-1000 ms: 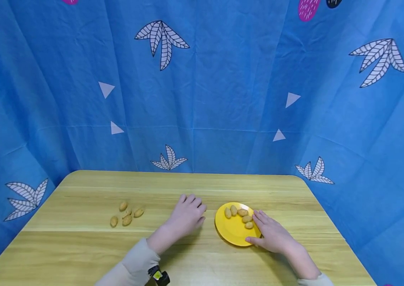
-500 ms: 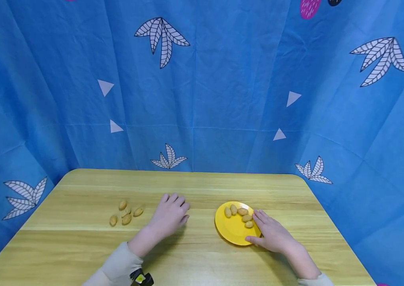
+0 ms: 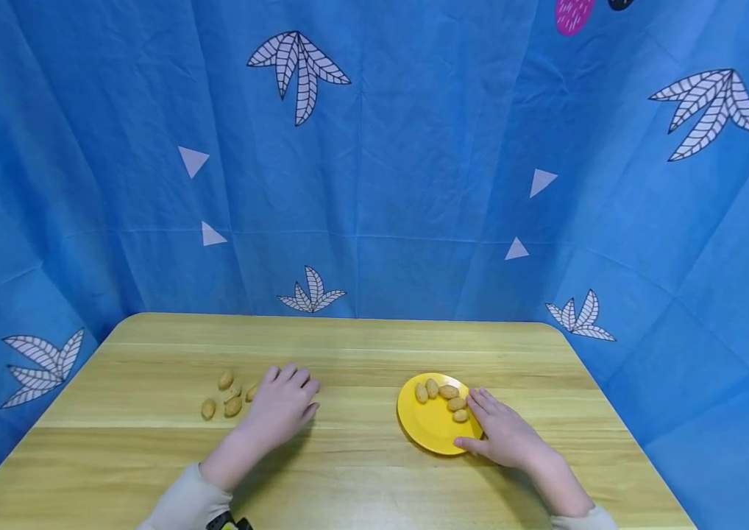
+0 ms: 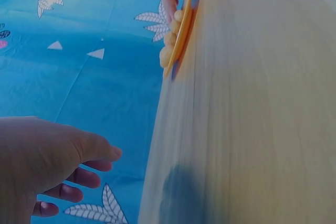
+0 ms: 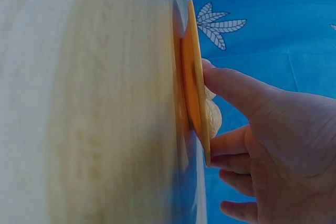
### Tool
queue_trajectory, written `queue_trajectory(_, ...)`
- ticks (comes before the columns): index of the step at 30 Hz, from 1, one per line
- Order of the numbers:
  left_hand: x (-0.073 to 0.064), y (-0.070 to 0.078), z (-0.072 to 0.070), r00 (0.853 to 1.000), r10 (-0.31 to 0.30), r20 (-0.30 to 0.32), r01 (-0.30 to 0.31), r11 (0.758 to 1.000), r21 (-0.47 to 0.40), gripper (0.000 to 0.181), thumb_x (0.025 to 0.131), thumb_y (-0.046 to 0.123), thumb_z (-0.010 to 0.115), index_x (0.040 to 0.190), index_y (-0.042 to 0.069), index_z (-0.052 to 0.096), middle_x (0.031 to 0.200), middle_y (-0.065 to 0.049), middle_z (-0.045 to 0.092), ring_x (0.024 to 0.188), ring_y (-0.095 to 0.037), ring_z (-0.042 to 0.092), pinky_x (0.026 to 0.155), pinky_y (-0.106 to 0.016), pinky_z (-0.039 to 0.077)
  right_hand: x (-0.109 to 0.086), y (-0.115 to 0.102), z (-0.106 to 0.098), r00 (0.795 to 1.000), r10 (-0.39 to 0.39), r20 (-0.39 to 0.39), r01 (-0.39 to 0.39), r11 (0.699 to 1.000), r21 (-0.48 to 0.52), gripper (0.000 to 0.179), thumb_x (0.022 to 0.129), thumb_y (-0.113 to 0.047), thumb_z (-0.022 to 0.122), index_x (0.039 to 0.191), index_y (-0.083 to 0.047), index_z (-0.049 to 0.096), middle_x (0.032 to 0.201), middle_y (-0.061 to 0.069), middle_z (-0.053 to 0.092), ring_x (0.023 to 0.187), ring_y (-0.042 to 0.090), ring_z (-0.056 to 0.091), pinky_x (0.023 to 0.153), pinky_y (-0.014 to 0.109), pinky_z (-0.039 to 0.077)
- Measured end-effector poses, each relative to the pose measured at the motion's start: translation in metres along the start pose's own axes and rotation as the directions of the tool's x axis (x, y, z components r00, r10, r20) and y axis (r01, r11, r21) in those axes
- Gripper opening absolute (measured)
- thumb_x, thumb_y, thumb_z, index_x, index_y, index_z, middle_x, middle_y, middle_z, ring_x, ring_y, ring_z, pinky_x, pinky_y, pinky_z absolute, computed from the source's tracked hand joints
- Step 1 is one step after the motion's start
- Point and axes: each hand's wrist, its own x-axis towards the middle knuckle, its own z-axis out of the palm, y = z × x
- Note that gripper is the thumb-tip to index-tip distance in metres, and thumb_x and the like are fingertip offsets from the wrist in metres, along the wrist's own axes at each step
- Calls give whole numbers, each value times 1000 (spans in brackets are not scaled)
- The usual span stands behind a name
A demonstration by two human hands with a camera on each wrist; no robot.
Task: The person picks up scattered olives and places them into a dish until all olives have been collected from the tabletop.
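Observation:
My left hand (image 3: 280, 409) is held over the left half of the table, beside the loose nuts and partly in front of one. Its fingers are loosely bent, and the left wrist view shows nothing between thumb and fingers. Several tan, oval, nut-like pieces (image 3: 232, 406) lie in a loose group on the wood. My right hand (image 3: 507, 434) rests on the right rim of a yellow plate (image 3: 430, 433), thumb and fingers spread and fairly straight. More of these pieces (image 3: 448, 391) lie along the plate's far and right side. From the right wrist, the thumb (image 5: 233, 85) touches the plate's upper face.
The light wooden table (image 3: 361, 486) has rounded far corners. A blue patterned curtain (image 3: 414, 169) hangs behind it and along both sides. A dark band with a yellow-green patch (image 3: 227, 524) sits on the left sleeve.
My left hand has moved left, away from the plate and up to the loose nuts. The right hand and the plate have stayed in place.

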Motion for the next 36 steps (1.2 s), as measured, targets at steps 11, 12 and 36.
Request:
queue_trajectory(11, -24, -24, -13, 996, -78, 41, 77, 997, 20, 24, 74, 27, 82, 87, 15, 66, 83, 0, 60, 78, -21, 50, 71, -36, 35, 1, 1, -2, 1000, -5, 9, 5, 1000, -1, 87, 87, -54, 63, 144, 7, 39, 153, 26, 33, 144, 43, 28, 113, 57, 28)
queue_trajectory(12, -26, -26, -14, 995, -87, 44, 86, 996, 24, 24, 74, 27, 82, 87, 15, 67, 83, 0, 60, 79, -21, 51, 71, -37, 35, 1, 1, -2, 1000, -5, 6, 5, 1000, 4, 87, 87, -54, 64, 143, 7, 39, 153, 26, 33, 144, 43, 28, 113, 57, 28)
queue_trajectory(36, -73, -67, -14, 981, -194, 18, 193, 980, 47, 35, 63, 25, 88, 85, 13, 64, 85, -4, 62, 81, -25, 55, 67, -39, 35, -1, -2, 0, 1000, 15, 1, -15, 1000, 14, 84, 88, -52, 64, 144, 6, 39, 154, 25, 32, 145, 42, 27, 114, 57, 26)
